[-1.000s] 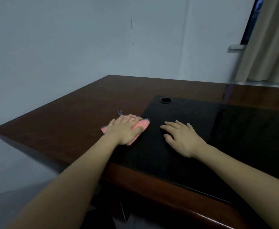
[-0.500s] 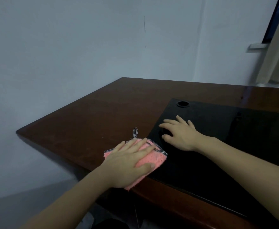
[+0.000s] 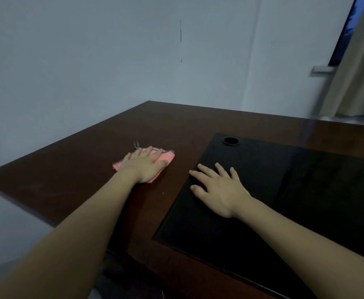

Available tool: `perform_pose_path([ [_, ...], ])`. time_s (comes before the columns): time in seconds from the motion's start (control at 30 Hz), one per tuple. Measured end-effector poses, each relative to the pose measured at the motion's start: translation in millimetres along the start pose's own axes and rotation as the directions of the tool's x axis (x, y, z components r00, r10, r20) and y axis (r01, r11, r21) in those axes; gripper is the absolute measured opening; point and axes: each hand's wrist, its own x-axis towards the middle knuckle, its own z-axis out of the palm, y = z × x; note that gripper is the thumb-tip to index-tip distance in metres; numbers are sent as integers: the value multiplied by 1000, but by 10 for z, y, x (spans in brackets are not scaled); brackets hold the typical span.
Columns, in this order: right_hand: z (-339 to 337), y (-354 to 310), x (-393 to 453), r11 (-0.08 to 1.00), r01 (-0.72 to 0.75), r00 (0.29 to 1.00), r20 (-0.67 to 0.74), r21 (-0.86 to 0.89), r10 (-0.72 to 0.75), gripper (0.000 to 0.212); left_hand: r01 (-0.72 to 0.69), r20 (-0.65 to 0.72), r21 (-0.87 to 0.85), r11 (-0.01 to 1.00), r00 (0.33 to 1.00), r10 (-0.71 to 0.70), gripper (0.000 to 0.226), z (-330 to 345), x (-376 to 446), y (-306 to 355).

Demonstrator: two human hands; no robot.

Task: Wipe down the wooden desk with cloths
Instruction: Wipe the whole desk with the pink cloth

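Mid-wipe, judging by the layout. Left of centre: left hand [image 3: 145, 167] flat, fingers straight, pressing pink cloth [image 3: 166, 159] onto bare wood of tabletop [image 3: 69, 180] — nothing gripped. Right of centre: right hand [image 3: 218, 188] spread flat on black inlay [image 3: 306, 201], holding nothing. No visible wet trail, so wiped area unclear — far edge and right side likely left.

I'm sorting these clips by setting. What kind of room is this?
Probably an office or study: a large wooden desk with a black inset pad and a cable hole, set against a plain wall, with a curtained window at right.
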Motion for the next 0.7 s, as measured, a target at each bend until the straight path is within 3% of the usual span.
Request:
perform_pose_path([
  [0.3,-16,-23,6,998,-9,997,76,-57,13,57,-232,68,24,972,971,230,65,68,-1086,64],
  [0.4,-18,-8,11,998,-6,997,77,-66,11,58,-249,80,21,968,966,246,67,99,-1313,-23],
  [0.57,-8,5,4,998,-9,998,62,-64,13,58,-217,67,20,976,974,216,66,99,-975,-106],
  [0.7,-5,-6,15,998,-15,999,47,-63,18,58,-109,20,17,994,994,109,65,45,-289,-125],
])
